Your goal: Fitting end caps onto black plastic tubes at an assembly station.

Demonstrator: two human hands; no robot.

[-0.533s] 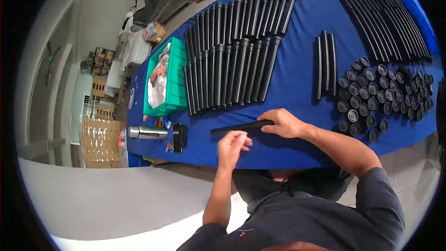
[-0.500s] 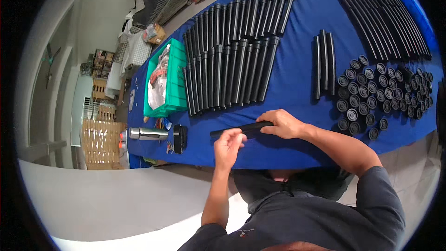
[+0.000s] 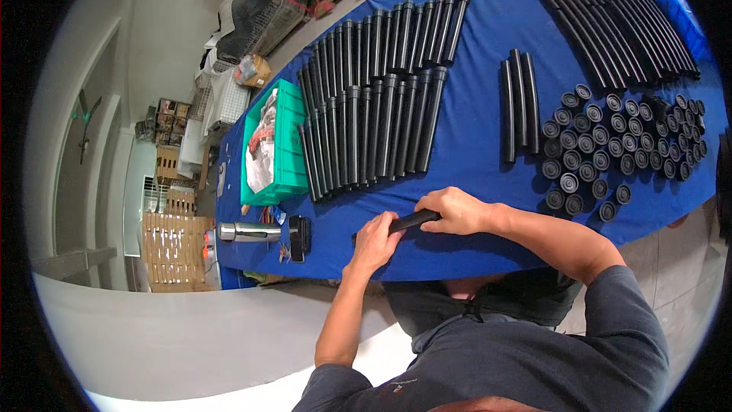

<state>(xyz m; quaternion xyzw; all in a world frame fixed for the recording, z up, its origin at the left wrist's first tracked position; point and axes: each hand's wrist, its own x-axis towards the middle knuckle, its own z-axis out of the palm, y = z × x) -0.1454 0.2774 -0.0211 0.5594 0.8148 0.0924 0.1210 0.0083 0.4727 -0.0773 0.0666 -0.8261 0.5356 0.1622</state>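
Head view: black tube (image 3: 414, 220) between hands; left hand (image 3: 374, 241) wrapped around left part, right hand (image 3: 457, 211) grasping right end. Probably light, fairly stiff (smooth surface may slip); best held near both ends.

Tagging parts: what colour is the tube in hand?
The tube is black; the head view shows it best.

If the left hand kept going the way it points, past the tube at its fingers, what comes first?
Beyond the left hand, probably the nearer row of capped black tubes; depth is unclear.
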